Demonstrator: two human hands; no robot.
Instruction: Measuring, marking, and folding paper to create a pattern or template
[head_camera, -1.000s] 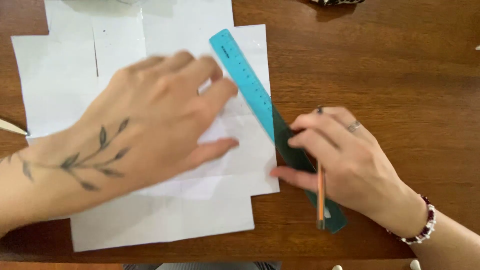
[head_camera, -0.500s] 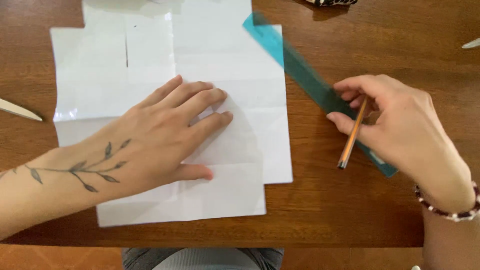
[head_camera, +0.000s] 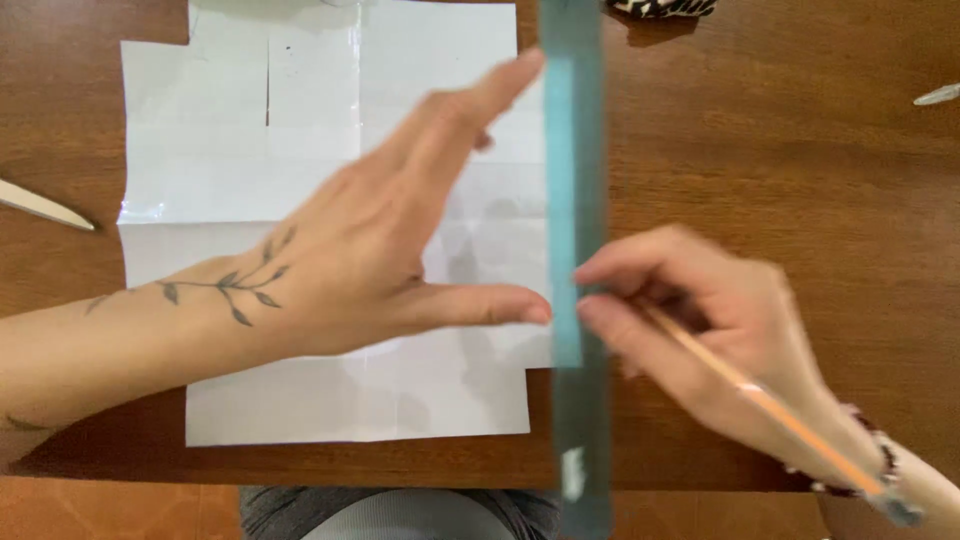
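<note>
Surface: brown wooden desk (head_camera: 780, 150), white paper (head_camera: 330, 130).
Ruler: teal ruler (head_camera: 572, 150), long axis vertical, at the paper's right edge.
Right hand (head_camera: 700, 330): pinches the ruler, pencil (head_camera: 770, 405) tucked in its grip.
Left hand (head_camera: 390, 250): open, flat, empty, just left of the ruler.

Your teal see-through ruler (head_camera: 574, 250) runs almost straight up and down the view, from the far table edge down past the near one, blurred along its whole length. It lies along the right edge of the white paper (head_camera: 330, 170), overlapping that edge in the middle. The paper is a creased sheet with notched, stepped corners and a short slit near its top, lying flat on the brown wooden table. Your orange pencil (head_camera: 770, 405) slants from the middle of the view down to the lower right, its dark end at the bottom corner, well apart from the paper.
</note>
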